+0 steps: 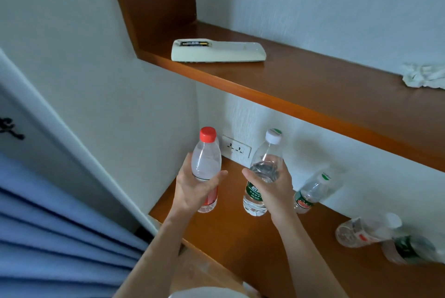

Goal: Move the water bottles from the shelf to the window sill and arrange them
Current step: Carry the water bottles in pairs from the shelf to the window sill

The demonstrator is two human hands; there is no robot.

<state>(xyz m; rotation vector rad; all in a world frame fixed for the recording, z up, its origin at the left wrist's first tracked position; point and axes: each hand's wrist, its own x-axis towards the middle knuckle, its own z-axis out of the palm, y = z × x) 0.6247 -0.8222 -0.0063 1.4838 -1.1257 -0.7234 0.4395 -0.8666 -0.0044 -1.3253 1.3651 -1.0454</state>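
My left hand (pixel 192 187) grips a clear bottle with a red cap and red label (pixel 206 160), held upright over the left end of the lower wooden shelf (pixel 240 232). My right hand (pixel 272 188) grips a clear bottle with a white cap and green label (pixel 266 165), upright beside it. A third bottle with a green and red label (pixel 310 193) stands on the shelf against the wall to the right. Two more bottles (pixel 368 230) (pixel 409 250) lie on their sides at the shelf's right end.
An upper wooden shelf (pixel 301 90) carries a white remote control (pixel 218 51) with its battery bay open and a crumpled white cloth (pixel 425 77). A wall socket (pixel 236 147) sits behind the held bottles. Blue curtain folds (pixel 55 237) hang at the left.
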